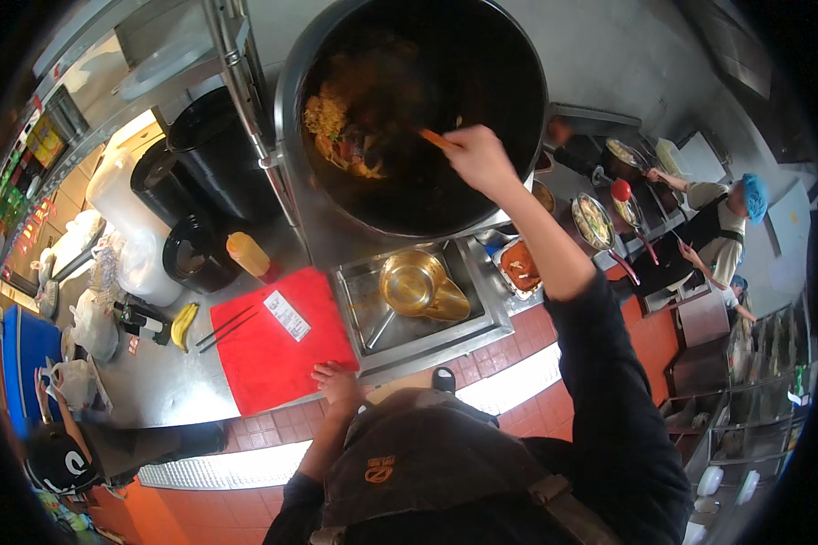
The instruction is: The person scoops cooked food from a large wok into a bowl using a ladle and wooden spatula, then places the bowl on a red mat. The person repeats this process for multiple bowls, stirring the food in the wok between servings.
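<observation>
My right hand point(480, 160) grips the orange handle point(439, 140) of a utensil over a large dark round cooking vessel point(511, 75); the utensil's far end cannot be made out. Cooked food point(344, 139), with yellow crumbly bits and darker pieces, lies at the vessel's left side. My left hand point(337, 383) rests at the lower right edge of a red cloth point(273, 368), holding nothing that shows. On the cloth lie a printed paper slip point(286, 315) and part of a pair of dark chopsticks point(225, 330). Metal pans point(409, 283) sit in the steel sink-like basin point(508, 327) below the vessel.
A yellow squeeze bottle point(248, 253), black tubs point(218, 150), bananas point(184, 325) and plastic bags point(94, 327) stand on the steel counter point(170, 388). A tray of reddish food point(520, 266) is right of the basin. A person point(716, 225) handles pans at right; another point(68, 449) is lower left.
</observation>
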`<state>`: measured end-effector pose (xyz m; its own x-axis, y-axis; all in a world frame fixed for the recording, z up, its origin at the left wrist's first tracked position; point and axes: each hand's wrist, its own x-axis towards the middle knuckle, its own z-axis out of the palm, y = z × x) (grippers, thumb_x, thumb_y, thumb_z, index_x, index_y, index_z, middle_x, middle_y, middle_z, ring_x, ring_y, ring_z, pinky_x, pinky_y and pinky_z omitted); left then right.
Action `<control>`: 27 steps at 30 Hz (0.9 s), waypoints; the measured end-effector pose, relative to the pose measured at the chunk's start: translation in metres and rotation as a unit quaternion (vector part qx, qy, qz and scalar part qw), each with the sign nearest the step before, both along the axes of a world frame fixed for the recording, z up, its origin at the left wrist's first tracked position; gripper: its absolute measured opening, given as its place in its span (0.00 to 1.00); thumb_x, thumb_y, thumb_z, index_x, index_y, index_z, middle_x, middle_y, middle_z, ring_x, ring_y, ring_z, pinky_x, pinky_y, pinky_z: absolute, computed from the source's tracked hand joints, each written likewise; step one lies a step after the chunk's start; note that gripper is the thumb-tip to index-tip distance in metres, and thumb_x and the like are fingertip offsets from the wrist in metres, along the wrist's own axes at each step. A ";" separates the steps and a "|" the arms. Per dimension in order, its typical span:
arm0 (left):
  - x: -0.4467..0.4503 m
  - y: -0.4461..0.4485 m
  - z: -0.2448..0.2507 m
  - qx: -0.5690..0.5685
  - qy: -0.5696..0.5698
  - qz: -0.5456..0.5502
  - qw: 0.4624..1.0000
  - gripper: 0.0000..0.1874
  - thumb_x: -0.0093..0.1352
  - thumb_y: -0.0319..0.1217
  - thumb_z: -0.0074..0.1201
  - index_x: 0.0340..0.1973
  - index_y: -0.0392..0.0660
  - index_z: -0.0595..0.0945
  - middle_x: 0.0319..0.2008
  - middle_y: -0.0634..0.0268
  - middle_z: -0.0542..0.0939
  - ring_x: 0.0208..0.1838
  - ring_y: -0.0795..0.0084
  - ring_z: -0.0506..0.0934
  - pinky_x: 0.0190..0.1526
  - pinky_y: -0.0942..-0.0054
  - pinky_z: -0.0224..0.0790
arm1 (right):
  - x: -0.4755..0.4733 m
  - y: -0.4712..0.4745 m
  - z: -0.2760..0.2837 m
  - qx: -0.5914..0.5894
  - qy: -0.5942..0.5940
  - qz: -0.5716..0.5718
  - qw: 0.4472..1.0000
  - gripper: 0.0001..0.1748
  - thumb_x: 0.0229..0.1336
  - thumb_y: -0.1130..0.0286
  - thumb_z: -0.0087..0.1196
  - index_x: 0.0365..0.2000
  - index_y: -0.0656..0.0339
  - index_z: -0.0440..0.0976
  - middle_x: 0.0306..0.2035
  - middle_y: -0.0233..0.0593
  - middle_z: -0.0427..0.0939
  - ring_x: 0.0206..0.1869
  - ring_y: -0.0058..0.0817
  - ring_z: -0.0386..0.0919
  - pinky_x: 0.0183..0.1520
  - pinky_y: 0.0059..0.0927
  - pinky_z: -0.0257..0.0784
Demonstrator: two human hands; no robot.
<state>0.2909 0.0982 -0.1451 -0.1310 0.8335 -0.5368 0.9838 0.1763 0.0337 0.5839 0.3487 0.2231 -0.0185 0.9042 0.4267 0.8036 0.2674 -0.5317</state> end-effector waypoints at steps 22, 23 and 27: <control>0.003 -0.002 -0.001 0.000 0.015 0.001 1.000 0.75 0.53 0.66 0.72 0.75 0.23 0.49 0.75 0.19 0.49 0.76 0.17 0.53 0.68 0.36 0.65 | -0.017 0.049 0.034 -0.080 -0.200 0.063 0.975 0.16 0.60 0.77 0.56 0.48 0.62 0.85 0.44 0.58 0.85 0.49 0.52 0.84 0.55 0.44 0.80; 0.003 -0.001 -0.001 0.007 0.010 0.006 1.000 0.74 0.53 0.66 0.72 0.75 0.23 0.50 0.75 0.19 0.49 0.77 0.17 0.52 0.68 0.35 0.65 | -0.014 0.051 0.030 -0.054 -0.165 0.017 0.985 0.16 0.60 0.77 0.56 0.48 0.62 0.85 0.44 0.59 0.85 0.49 0.52 0.84 0.55 0.44 0.80; 0.005 -0.004 -0.007 0.018 0.010 -0.009 1.000 0.73 0.55 0.67 0.70 0.75 0.23 0.51 0.75 0.20 0.49 0.77 0.18 0.52 0.67 0.33 0.64 | -0.005 0.059 0.020 0.011 -0.157 0.011 0.987 0.18 0.60 0.77 0.55 0.50 0.62 0.84 0.41 0.60 0.84 0.45 0.55 0.84 0.52 0.44 0.80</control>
